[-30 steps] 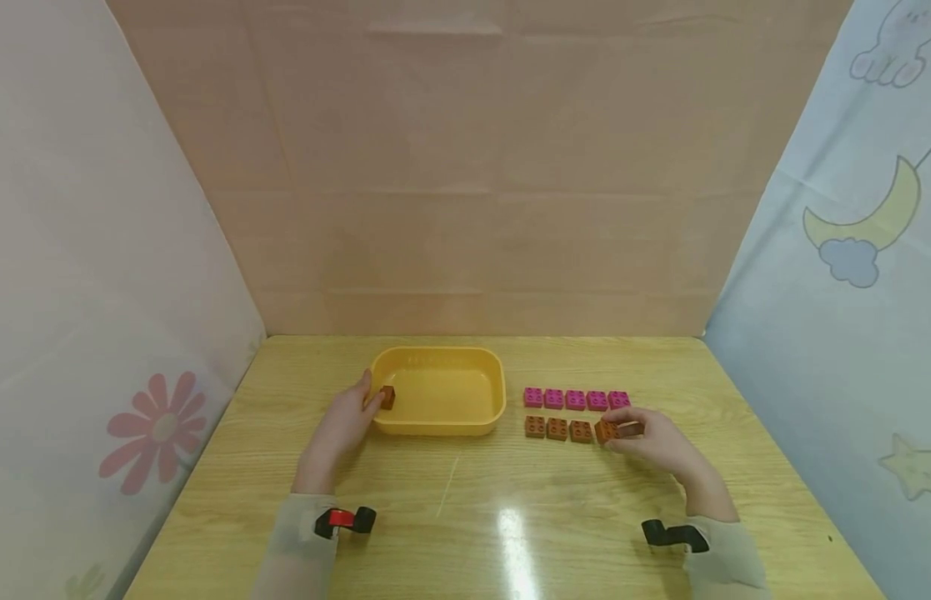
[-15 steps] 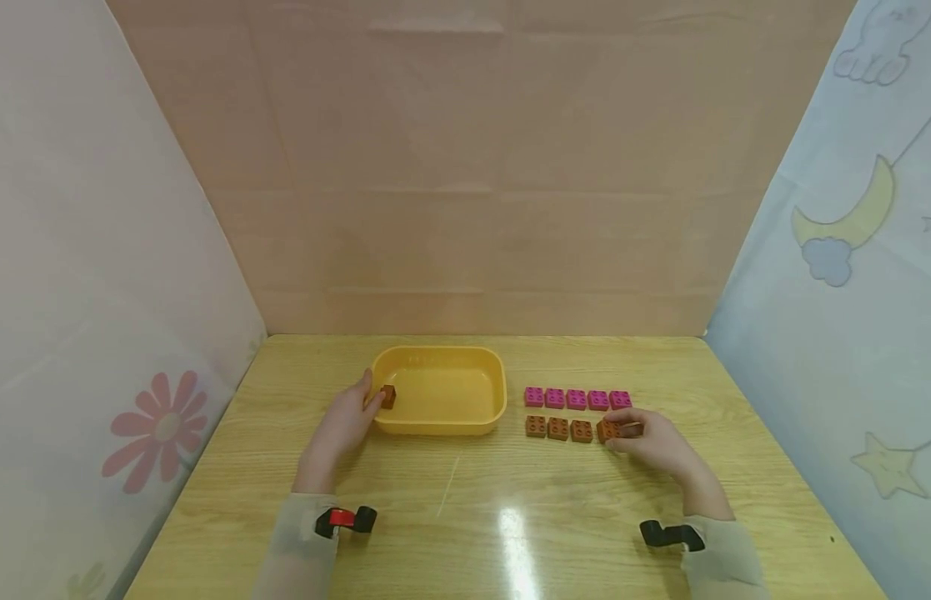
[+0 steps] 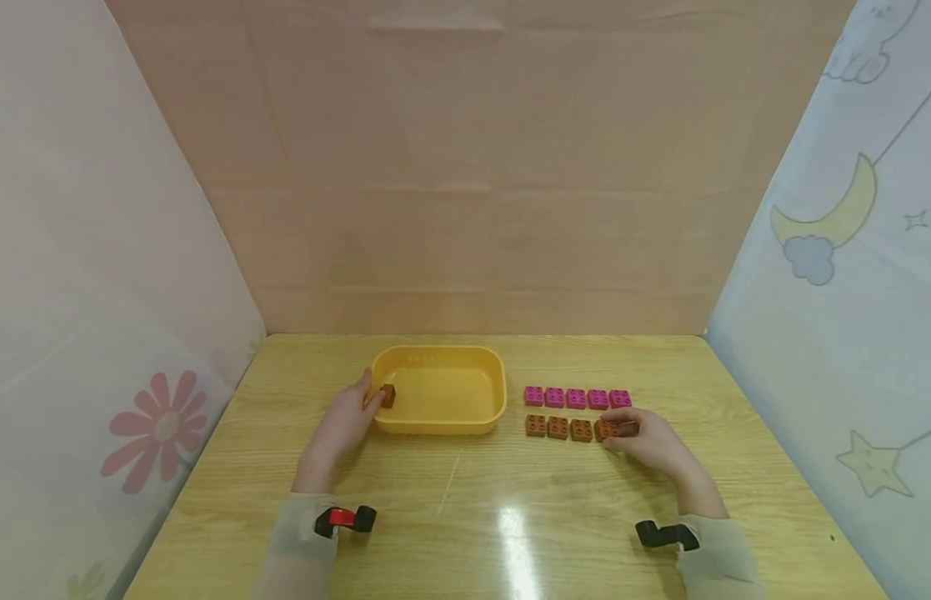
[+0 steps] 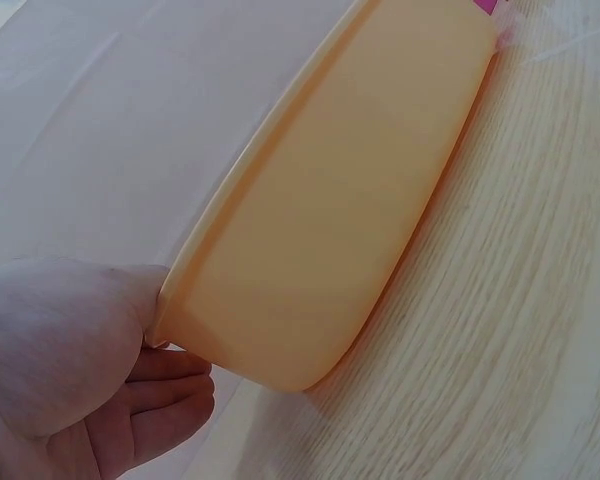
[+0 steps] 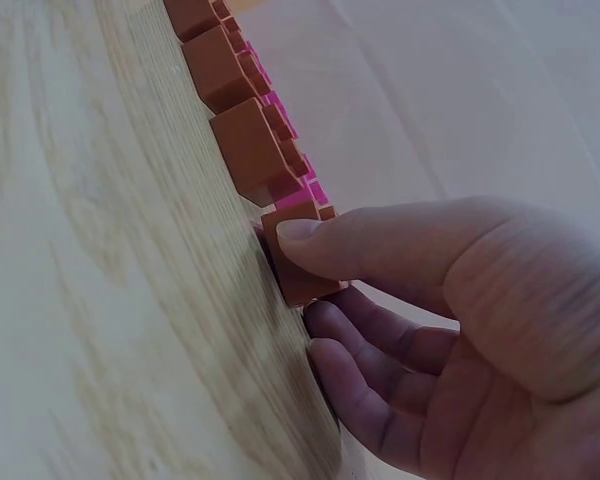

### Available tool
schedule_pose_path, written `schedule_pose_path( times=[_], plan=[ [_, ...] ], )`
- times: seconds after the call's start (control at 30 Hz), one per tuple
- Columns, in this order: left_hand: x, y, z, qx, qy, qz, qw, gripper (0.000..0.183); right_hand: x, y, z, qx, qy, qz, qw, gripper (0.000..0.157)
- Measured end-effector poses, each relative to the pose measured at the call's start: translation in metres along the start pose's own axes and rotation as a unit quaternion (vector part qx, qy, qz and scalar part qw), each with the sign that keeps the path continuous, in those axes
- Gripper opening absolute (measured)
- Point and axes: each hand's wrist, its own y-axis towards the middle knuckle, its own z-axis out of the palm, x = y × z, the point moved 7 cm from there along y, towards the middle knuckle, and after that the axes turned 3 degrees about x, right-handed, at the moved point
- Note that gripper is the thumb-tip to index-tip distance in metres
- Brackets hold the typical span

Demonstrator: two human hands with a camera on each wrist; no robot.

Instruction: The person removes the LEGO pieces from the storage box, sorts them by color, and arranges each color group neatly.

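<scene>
My right hand (image 3: pixel 651 437) pinches a brown toy brick (image 5: pixel 305 255) between thumb and fingers, low at the table top. This brick stands at the right end of a row of brown bricks (image 3: pixel 558 427), a narrow gap from its neighbour. Behind that row runs a line of several magenta bricks (image 3: pixel 576 398). At the left, my left hand (image 3: pixel 345 419) grips the near-left rim of a yellow plastic tub (image 4: pixel 310 200), thumb over the edge and fingers outside. One brown brick (image 3: pixel 388 396) lies inside the tub, right by the thumb tip.
A pale wooden table (image 3: pixel 450 517) carries everything. A tan paper wall (image 3: pixel 480 183) closes the back, with a white cloth (image 3: pixel 82 250) with a flower on the left and a printed cloth (image 3: pixel 833 333) on the right. Black camera mounts sit on both wrists.
My right hand has shifted slightly left with its brown brick, narrowing the gap to the row. The left hand and tub have stayed put.
</scene>
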Motion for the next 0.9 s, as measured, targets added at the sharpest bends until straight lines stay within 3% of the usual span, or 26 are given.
schedule_pose_path(
  times=[0.3,0.57,0.9],
  plan=[
    [0.000,0.001,-0.002,-0.006,0.001,0.004,1.0000,0.067,0.002,0.003,0.000,0.001,-0.003,-0.004,1.000,0.045],
    [0.002,-0.003,0.006,0.002,-0.004,0.007,1.0000,0.067,0.005,-0.010,-0.004,0.007,0.013,0.001,1.000,0.049],
    [0.000,-0.002,-0.001,0.004,-0.007,0.019,0.9998,0.068,0.048,-0.013,-0.024,0.003,0.087,-0.055,0.995,0.052]
  ],
)
